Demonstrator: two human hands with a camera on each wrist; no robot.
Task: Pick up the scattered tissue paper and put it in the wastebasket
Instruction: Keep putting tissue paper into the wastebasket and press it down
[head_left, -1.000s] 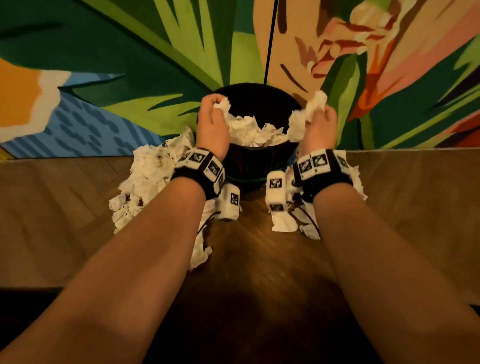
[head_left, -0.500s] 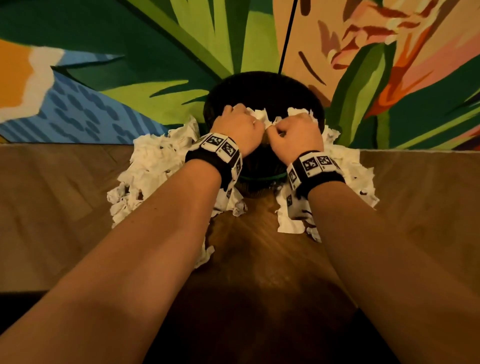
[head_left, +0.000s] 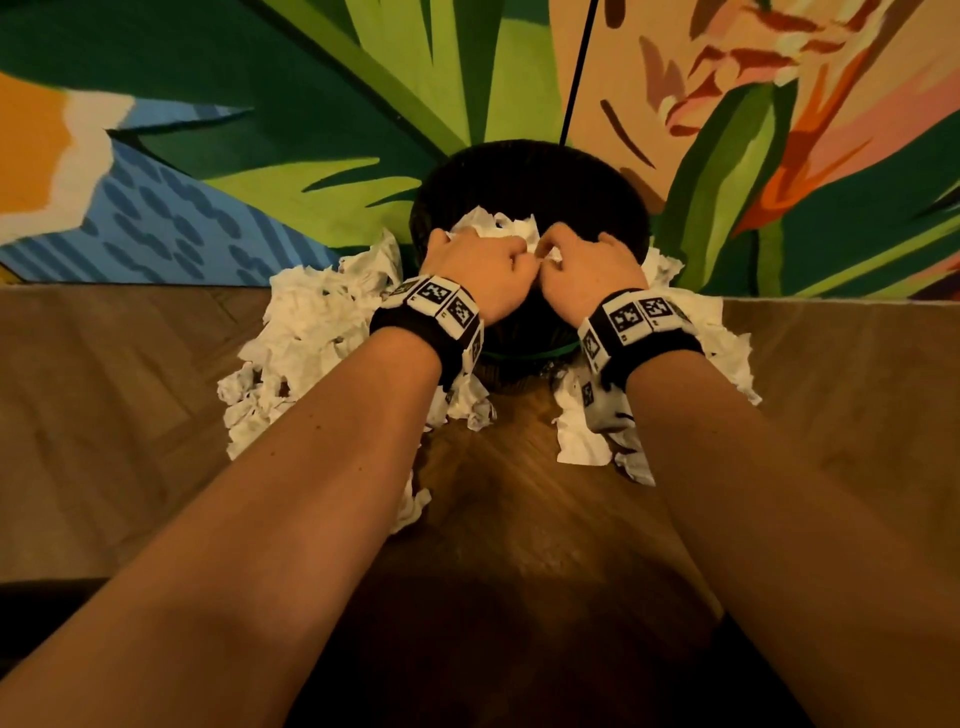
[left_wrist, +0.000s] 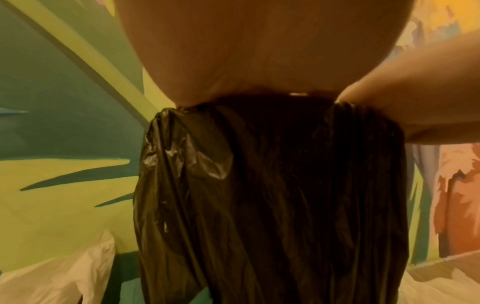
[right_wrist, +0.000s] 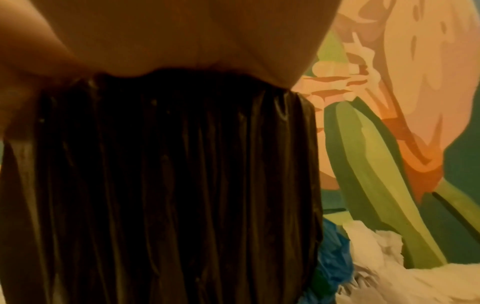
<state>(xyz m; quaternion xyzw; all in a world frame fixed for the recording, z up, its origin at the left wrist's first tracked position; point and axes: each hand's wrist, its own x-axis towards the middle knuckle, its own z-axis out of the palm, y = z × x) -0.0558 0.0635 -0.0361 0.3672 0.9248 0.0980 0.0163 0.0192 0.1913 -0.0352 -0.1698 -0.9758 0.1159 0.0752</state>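
Observation:
A round wastebasket (head_left: 530, 171) lined with a black bag (left_wrist: 259, 185) stands against the painted wall. Crumpled white tissue paper (head_left: 493, 226) fills it near the rim. My left hand (head_left: 483, 265) and right hand (head_left: 587, 265) sit side by side over the basket's front half, knuckles up, fingers curled into the tissue and pushing down on it. A scrap shows between the right thumb and fingers. Both wrist views show only the heels of my palms on the bag's rim; the fingers are hidden there.
More tissue lies on the wooden floor: a big heap left of the basket (head_left: 311, 338), a smaller one to its right (head_left: 722, 338), and scraps under my wrists (head_left: 582, 436). The mural wall (head_left: 260, 156) stands close behind. A blue bag (right_wrist: 335, 257) lies by the basket's base.
A second ago my hands were held apart above the rim, each holding a wad of tissue. They have come together and sunk onto the pile in the basket.

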